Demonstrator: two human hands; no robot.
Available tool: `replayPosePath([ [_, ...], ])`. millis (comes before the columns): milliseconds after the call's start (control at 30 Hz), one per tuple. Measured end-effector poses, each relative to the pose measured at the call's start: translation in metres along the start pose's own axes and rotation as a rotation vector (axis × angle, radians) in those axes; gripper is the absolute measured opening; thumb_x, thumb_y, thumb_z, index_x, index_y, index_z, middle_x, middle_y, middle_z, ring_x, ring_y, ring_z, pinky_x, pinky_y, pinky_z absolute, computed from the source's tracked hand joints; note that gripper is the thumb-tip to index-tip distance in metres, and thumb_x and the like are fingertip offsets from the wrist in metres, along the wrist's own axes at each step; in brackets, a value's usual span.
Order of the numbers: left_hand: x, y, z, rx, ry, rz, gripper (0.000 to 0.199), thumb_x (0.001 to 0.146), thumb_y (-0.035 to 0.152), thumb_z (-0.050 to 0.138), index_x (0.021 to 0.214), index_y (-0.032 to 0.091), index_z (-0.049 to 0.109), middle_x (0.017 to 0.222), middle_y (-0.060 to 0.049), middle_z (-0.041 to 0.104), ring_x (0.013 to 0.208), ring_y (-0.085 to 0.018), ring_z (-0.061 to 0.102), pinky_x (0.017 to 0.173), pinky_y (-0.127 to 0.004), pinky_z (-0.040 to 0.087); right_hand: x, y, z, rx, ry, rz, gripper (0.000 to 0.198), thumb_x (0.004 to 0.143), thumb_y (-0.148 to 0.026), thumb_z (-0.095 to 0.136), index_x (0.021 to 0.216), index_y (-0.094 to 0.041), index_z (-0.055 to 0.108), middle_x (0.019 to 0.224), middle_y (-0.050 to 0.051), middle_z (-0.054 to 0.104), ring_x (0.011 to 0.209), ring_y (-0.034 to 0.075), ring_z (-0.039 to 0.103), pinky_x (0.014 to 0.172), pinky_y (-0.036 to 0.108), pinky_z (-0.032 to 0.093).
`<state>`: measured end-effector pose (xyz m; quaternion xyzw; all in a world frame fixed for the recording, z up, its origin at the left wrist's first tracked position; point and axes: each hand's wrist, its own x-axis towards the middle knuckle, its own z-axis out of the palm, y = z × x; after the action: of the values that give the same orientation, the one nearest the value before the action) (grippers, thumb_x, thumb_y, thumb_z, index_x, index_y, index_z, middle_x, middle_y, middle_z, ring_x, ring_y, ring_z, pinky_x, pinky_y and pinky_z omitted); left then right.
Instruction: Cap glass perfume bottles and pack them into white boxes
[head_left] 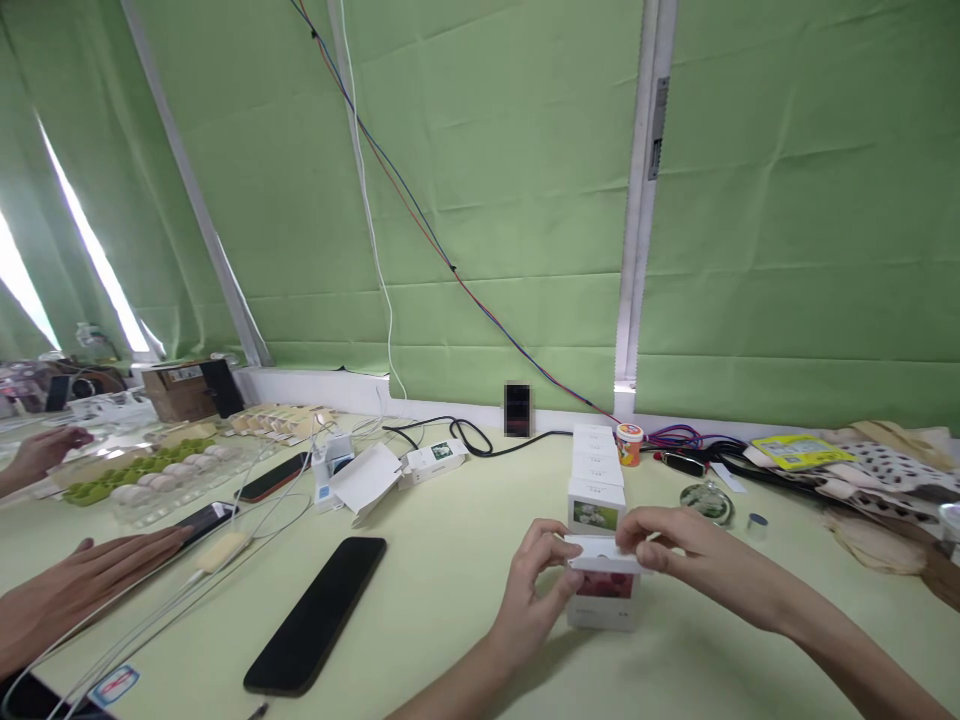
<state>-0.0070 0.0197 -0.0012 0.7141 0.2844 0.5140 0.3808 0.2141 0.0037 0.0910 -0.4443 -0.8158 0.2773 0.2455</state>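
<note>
White carton (602,606) stands on the pale table (442,600), left hand (534,580) and right hand (671,545) gripping its top edges with bent fingers, row of white boxes (597,470) blocking twelve o'clock just beyond, glass dish (706,503) between one and two, black phone (315,615) well apart at nine.

I'm basically staring at a wall of creased green sheeting (517,170), split up by pale posts (637,250) — bright white light cuts through gaps (90,235) at far left, pretty soft elsewhere. I've also got a low white ledge (322,390) behind the pale yellow-green bench (435,620).
</note>
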Motion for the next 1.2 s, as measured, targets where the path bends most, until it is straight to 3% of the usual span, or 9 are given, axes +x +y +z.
replayPosePath([
  [67,0.0,0.0,0.0,-0.003,0.011,-0.014,0.023,0.089,0.038,0.053,0.084,0.018,0.062,0.103,-0.008,0.05,0.097,-0.021,0.054,0.081,-0.031,0.048,-0.001,0.002,0.0,0.005,-0.008,0.006,0.02,0.084,-0.042,0.058,0.089,-0.023,0.064,0.095,0.003,0.068,0.09,0.022,0.06,0.075,0.029,0.045],
  [167,0.0,0.0,0.002,-0.001,0.04,-0.043,0.026,0.089,0.039,0.052,0.076,0.017,0.059,0.099,-0.007,0.05,0.093,-0.02,0.054,0.078,-0.028,0.048,0.002,0.005,0.002,-0.034,0.04,0.028,0.014,0.088,-0.034,0.052,0.093,-0.025,0.061,0.098,0.003,0.067,0.091,0.022,0.061,0.075,0.03,0.047],
  [300,0.001,-0.001,0.002,0.005,0.045,-0.041,0.024,0.089,0.037,0.054,0.075,0.017,0.057,0.099,-0.007,0.051,0.092,-0.02,0.054,0.077,-0.028,0.048,0.007,0.006,0.007,-0.122,0.089,0.0,0.015,0.091,-0.026,0.044,0.096,-0.025,0.059,0.091,0.003,0.068,0.081,0.02,0.062,0.071,0.03,0.047],
  [533,0.0,-0.001,0.003,0.037,0.086,-0.023,0.02,0.087,0.033,0.057,0.075,0.018,0.058,0.096,-0.007,0.053,0.09,-0.019,0.054,0.076,-0.028,0.048,0.014,0.015,0.017,-0.218,0.079,-0.108,0.023,0.092,-0.018,0.042,0.1,-0.023,0.063,0.101,0.006,0.065,0.088,0.02,0.062,0.075,0.03,0.046],
  [900,-0.002,-0.003,0.006,-0.009,0.146,-0.032,0.012,0.079,0.03,0.067,0.077,0.018,0.065,0.095,-0.006,0.057,0.092,-0.021,0.057,0.078,-0.031,0.052,0.014,0.015,0.019,-0.259,0.095,-0.139,0.027,0.093,-0.021,0.044,0.09,-0.022,0.07,0.089,0.005,0.066,0.079,0.019,0.063,0.069,0.028,0.045],
  [1200,-0.004,-0.004,0.006,-0.097,0.153,-0.095,0.011,0.077,0.027,0.07,0.074,0.017,0.066,0.111,-0.007,0.045,0.094,-0.021,0.059,0.08,-0.033,0.055,0.016,0.019,0.02,-0.164,0.099,-0.153,0.028,0.093,-0.021,0.044,0.09,-0.025,0.072,0.079,0.002,0.059,0.069,0.016,0.058,0.059,0.025,0.042],
])
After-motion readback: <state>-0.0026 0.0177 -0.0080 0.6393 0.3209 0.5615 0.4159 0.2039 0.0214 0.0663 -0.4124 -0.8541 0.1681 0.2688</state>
